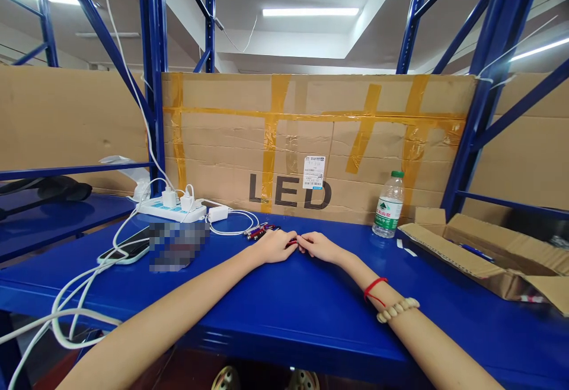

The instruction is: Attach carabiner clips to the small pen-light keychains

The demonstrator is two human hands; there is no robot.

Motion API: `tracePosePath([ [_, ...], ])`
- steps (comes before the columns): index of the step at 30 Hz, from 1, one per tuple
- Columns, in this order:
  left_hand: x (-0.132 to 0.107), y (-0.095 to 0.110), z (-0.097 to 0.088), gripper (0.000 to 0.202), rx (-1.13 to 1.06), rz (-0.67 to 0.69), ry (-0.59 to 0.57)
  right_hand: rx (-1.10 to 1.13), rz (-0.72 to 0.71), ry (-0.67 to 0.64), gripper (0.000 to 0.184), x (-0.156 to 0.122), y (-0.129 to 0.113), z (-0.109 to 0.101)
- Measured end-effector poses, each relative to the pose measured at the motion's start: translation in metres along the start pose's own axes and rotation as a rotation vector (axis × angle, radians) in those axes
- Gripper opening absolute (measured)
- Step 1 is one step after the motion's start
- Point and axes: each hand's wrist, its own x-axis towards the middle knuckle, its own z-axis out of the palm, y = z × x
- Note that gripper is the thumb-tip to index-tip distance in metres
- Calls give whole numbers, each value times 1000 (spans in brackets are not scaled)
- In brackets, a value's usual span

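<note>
My left hand (276,246) and my right hand (320,246) meet over the middle of the blue table. A slim dark-red pen (292,242) shows between their fingertips, pinched from both sides; most of it is hidden by the fingers. Just behind my left hand lies a small pile of pens (258,232), dark red with shiny metal parts, partly covered by that hand. A red string and a beaded bracelet circle my right wrist.
A water bottle (389,205) stands at the back right, beside an open cardboard box (480,253) with a blue pen inside. At left are a power strip (173,209), white cables (84,283) and a phone (128,246). A taped cardboard panel (222,153) closes the rear edge.
</note>
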Motion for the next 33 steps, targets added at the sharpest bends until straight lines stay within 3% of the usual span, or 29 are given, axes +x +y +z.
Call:
tracePosePath([
  [33, 3, 1, -3, 23, 41, -15, -32, -25, -3, -1, 39, 0, 2, -3],
])
